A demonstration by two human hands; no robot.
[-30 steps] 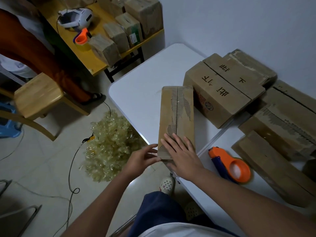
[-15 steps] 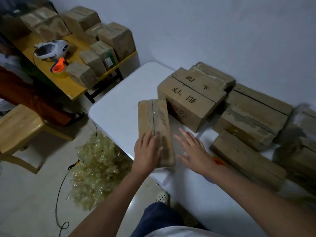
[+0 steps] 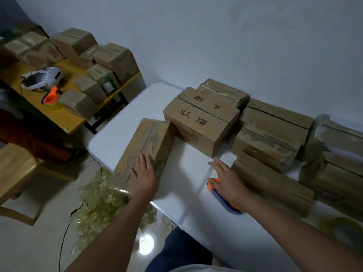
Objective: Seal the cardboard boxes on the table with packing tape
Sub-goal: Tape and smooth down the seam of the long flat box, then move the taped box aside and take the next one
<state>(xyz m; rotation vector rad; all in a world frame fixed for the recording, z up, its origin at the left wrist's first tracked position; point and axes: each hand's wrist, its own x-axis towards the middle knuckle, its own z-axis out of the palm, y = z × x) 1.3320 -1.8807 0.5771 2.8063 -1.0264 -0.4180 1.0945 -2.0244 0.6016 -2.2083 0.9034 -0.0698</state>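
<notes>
My left hand (image 3: 144, 173) lies flat, fingers straight, on the long cardboard box (image 3: 145, 152) at the desk (image 3: 121, 130) edge. Its long axis runs away from me, far end touching the lettered box (image 3: 200, 124). My right hand (image 3: 227, 179) is open, fingers extended, over the orange tape dispenser (image 3: 224, 199), with more closed boxes (image 3: 271, 138) beyond it.
</notes>
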